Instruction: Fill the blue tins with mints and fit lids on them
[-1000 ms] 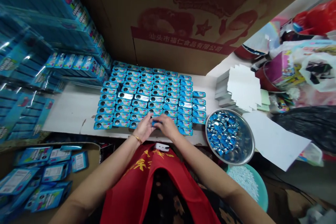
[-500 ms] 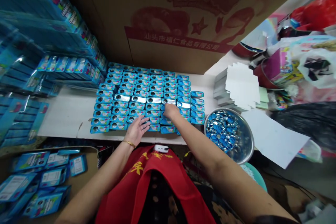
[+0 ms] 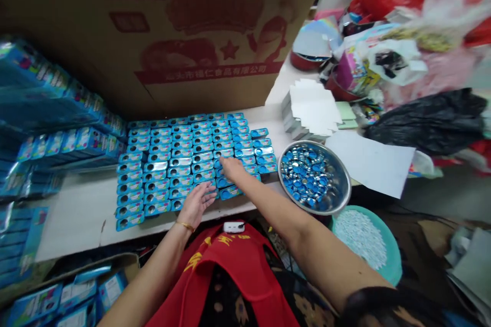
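Observation:
Rows of small blue boxes (image 3: 157, 185) with round openings stand close together on a white table (image 3: 72, 219). My right hand (image 3: 231, 169) is over the right part of the rows, its fingers bunched downward on a box; whether they hold a small piece is hidden. At the front edge of the rows, my left hand (image 3: 197, 203) hovers palm up with its fingers apart and nothing in it. To the right of the rows a metal bowl (image 3: 347, 184) holds many small round blue and silver pieces (image 3: 307, 176).
A large cardboard box (image 3: 207, 97) stands behind the rows. Stacked blue packages (image 3: 88, 143) are at the left, more in a carton below. White cards (image 3: 312, 107), a paper sheet (image 3: 370, 163) and bags lie right. A green basin (image 3: 393, 260) of white pieces sits lower right.
The view has turned to the right, so the rows and box appear further left and more of the green basin shows. Both hands keep nearly the same poses over the rows.

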The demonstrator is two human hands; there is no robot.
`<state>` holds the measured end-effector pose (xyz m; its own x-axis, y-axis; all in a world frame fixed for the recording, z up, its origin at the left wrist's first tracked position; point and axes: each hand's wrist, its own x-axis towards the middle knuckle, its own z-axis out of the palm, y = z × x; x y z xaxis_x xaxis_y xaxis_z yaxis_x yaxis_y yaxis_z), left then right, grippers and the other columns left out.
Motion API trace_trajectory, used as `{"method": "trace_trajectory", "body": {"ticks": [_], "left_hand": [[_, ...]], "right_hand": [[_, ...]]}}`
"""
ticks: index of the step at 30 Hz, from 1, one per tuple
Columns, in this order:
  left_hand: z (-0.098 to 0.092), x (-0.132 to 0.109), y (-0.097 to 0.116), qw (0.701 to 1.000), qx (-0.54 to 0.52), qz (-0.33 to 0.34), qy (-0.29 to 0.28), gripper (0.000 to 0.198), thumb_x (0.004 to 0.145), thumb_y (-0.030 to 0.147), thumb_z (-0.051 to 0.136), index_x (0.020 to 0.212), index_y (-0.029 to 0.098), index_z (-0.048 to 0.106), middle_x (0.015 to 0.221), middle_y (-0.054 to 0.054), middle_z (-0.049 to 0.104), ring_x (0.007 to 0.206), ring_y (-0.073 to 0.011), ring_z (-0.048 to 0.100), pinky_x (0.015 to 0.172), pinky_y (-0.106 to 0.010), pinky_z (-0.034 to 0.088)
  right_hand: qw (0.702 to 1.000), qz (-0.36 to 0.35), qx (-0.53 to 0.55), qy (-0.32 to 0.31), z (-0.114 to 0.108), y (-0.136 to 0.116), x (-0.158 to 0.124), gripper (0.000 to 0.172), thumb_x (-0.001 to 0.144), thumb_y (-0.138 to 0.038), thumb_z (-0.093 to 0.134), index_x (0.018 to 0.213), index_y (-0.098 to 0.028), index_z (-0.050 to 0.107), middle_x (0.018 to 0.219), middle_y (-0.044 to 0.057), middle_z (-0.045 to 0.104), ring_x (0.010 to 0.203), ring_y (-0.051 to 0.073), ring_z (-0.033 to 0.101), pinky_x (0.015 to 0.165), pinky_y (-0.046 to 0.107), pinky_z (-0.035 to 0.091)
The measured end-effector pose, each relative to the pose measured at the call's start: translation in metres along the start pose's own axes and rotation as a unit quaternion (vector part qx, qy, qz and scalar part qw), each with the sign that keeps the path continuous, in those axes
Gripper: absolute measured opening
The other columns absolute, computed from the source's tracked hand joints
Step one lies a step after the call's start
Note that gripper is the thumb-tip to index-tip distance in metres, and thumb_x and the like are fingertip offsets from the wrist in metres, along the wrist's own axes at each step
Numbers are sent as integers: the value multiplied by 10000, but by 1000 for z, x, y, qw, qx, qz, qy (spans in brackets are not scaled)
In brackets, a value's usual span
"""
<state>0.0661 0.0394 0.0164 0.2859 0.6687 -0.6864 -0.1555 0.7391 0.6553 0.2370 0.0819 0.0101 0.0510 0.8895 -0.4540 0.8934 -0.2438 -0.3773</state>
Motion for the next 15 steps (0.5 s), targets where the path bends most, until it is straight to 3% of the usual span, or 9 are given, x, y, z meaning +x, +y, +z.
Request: {"method": "trace_trajectory", "body": {"ticks": [2, 3, 5, 6, 8, 10, 12, 15], "left_hand": [[-2, 2, 0, 1000, 15, -7, 5, 255, 712, 290, 606, 934, 167, 580, 925, -74, 638, 762, -140, 616, 701, -265, 474], [-3, 4, -1, 1000, 20, -9, 8, 250, 709, 285, 611, 926, 166, 581, 917, -71, 641, 764, -140, 616, 698, -261, 475], [0, 8, -3, 1000, 27, -12, 6, 248, 705, 279, 617, 921, 163, 581, 904, -70, 645, 764, -140, 618, 688, -256, 479], [3, 10, -5, 999, 29, -14, 4, 248, 703, 276, 618, 920, 162, 579, 899, -72, 647, 759, -139, 619, 683, -254, 480], [15, 11, -9, 999, 34, -19, -3, 247, 703, 266, 618, 922, 161, 576, 897, -74, 648, 744, -134, 619, 672, -252, 481], [31, 10, -13, 999, 37, -24, -8, 239, 705, 257, 615, 919, 158, 574, 894, -76, 648, 719, -127, 618, 656, -246, 480], [47, 9, -16, 999, 40, -29, -14, 227, 708, 259, 612, 906, 153, 578, 884, -79, 647, 696, -123, 616, 634, -238, 477], [64, 11, -18, 998, 43, -30, -26, 223, 712, 277, 609, 892, 148, 587, 864, -81, 646, 687, -124, 613, 627, -234, 471]], "right_hand": [[997, 11, 14, 78, -4, 44, -33, 377, 837, -297, 413, 1210, -249, 386, 1188, 64, 496, 1086, 176, 457, 877, 294, 346], [983, 29, 37, 178, -5, 72, -50, 372, 855, -315, 361, 1214, -222, 382, 1197, 81, 479, 1103, 173, 435, 896, 292, 330], [932, 166, 58, 318, -4, 131, -82, 437, 850, -359, 333, 1232, -147, 355, 1189, 133, 455, 1115, 201, 407, 915, 320, 310], [904, 258, 64, 334, -1, 159, -94, 522, 815, -405, 387, 1247, -117, 329, 1194, 158, 435, 1120, 229, 395, 915, 338, 307], [881, 380, 95, 266, 10, 201, -107, 780, 685, -502, 533, 1294, -100, 256, 1218, 190, 386, 1107, 283, 397, 887, 370, 326], [876, 432, 104, 190, 27, 223, -104, 907, 591, -532, 601, 1321, -157, 214, 1255, 184, 331, 1095, 316, 397, 852, 400, 345], [879, 434, 81, 177, 43, 228, -94, 855, 594, -491, 609, 1313, -216, 237, 1265, 165, 309, 1099, 330, 384, 824, 411, 358], [897, 374, 65, 228, 55, 230, -81, 628, 667, -349, 559, 1248, -213, 362, 1190, 148, 385, 1066, 301, 418, 822, 388, 365]]}}
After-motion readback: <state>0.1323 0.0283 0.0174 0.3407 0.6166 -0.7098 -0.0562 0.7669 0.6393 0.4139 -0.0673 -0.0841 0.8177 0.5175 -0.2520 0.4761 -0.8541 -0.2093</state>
